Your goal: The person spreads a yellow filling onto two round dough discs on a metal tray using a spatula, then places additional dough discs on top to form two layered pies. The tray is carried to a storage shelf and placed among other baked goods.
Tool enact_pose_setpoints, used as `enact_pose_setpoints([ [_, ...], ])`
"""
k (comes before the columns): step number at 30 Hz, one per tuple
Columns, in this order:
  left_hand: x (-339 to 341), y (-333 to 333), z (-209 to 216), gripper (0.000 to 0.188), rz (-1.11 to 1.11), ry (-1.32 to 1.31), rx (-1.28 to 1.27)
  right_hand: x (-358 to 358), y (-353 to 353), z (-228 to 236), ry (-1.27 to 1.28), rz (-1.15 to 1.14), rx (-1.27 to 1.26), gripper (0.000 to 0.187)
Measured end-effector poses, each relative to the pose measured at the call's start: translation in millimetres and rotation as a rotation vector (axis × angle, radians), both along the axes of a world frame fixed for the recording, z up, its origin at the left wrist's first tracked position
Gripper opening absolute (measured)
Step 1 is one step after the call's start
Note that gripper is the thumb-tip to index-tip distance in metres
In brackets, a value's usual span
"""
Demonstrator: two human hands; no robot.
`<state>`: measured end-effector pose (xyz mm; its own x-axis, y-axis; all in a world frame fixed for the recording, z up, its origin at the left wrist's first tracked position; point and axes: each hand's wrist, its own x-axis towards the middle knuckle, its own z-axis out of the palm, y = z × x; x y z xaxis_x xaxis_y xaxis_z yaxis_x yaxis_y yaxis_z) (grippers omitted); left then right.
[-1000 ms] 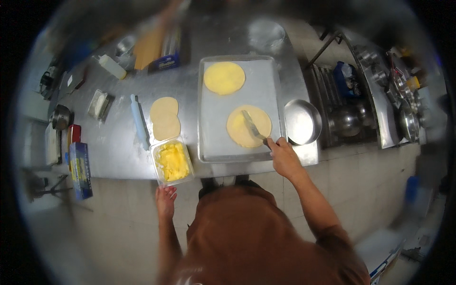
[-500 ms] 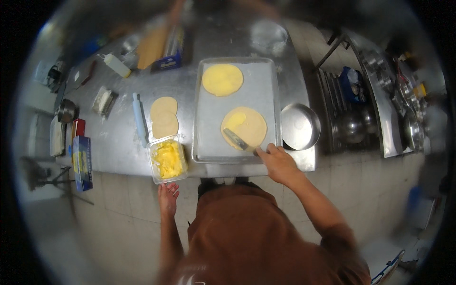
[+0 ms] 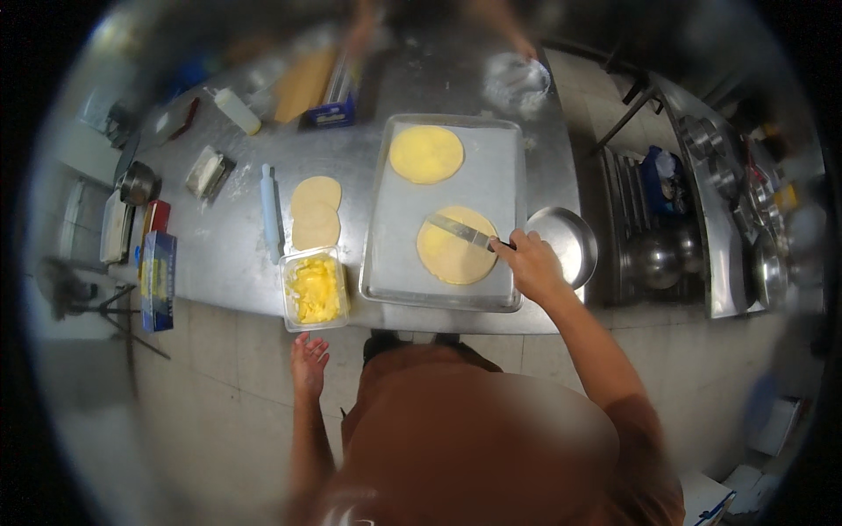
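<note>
My right hand (image 3: 533,263) is closed round the dark handle of a metal spatula (image 3: 458,230). Its blade lies across the upper part of a round of dough (image 3: 456,263), which bears a thin yellow smear. This round rests on a paper-lined metal baking tray (image 3: 377,263). Farther back on the same tray is a second round (image 3: 426,154), coated yellow all over. My left hand (image 3: 309,361) is empty, fingers loosely apart, just in front of a clear plastic tub (image 3: 289,302) of soft yellow spread (image 3: 316,289) at the table's near edge.
Two overlapping dough rounds (image 3: 316,213) lie behind the tub, beside a pale blue rolling pin (image 3: 269,209). A round metal pan (image 3: 574,250) sits right of the tray. At the far edge, another person's hand (image 3: 524,48) is near a floury bowl (image 3: 516,83).
The spatula has swung up and right across the near round, spreading the yellow patch thinner. A person's hand has come into view at the far bowl. My left hand stays empty.
</note>
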<state>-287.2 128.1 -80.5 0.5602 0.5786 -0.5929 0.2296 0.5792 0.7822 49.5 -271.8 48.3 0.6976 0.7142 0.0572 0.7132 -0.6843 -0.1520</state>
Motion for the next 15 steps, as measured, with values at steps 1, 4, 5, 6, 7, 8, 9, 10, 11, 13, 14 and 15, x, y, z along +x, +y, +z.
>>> enact_pose_setpoints([
  [1,-2,1,0,0.051,0.005,0.002,0.004,2,-2,-3,-0.012,-0.02,0.01,0.052],
  [4,-7,3,-3,0.054,0.016,0.015,0.002,5,-13,2,-0.014,-0.086,0.006,0.052],
  [5,-9,3,-4,0.054,0.035,0.039,-0.006,5,-17,7,-0.01,-0.113,-0.006,0.052],
  [6,-9,4,-6,0.054,0.019,0.023,-0.008,5,-22,13,0.023,-0.143,-0.048,0.052],
  [7,-10,4,-7,0.054,0.023,0.027,-0.013,4,-26,20,0.042,-0.159,-0.071,0.051],
  [8,-11,5,-8,0.054,0.031,0.029,-0.015,2,-31,28,0.057,-0.178,-0.096,0.05],
  [9,-11,6,-10,0.053,0.031,0.009,-0.02,-1,-34,34,0.073,-0.207,-0.133,0.049],
  [10,-11,7,-11,0.052,0.03,-0.012,-0.024,-5,-37,39,0.085,-0.216,-0.093,0.05],
  [11,-10,8,-13,0.051,0.046,-0.008,-0.032,-11,-38,41,0.099,-0.236,-0.067,0.05],
  [13,-9,12,-16,0.047,0.037,-0.044,-0.037,-25,-32,40,0.162,-0.265,-0.043,0.05],
  [14,-8,15,-18,0.046,0.052,-0.03,-0.036,-33,-25,36,0.208,-0.274,-0.043,0.051],
  [15,-7,18,-20,0.044,0.035,-0.052,-0.035,-41,-16,30,0.229,-0.278,-0.028,0.051],
])
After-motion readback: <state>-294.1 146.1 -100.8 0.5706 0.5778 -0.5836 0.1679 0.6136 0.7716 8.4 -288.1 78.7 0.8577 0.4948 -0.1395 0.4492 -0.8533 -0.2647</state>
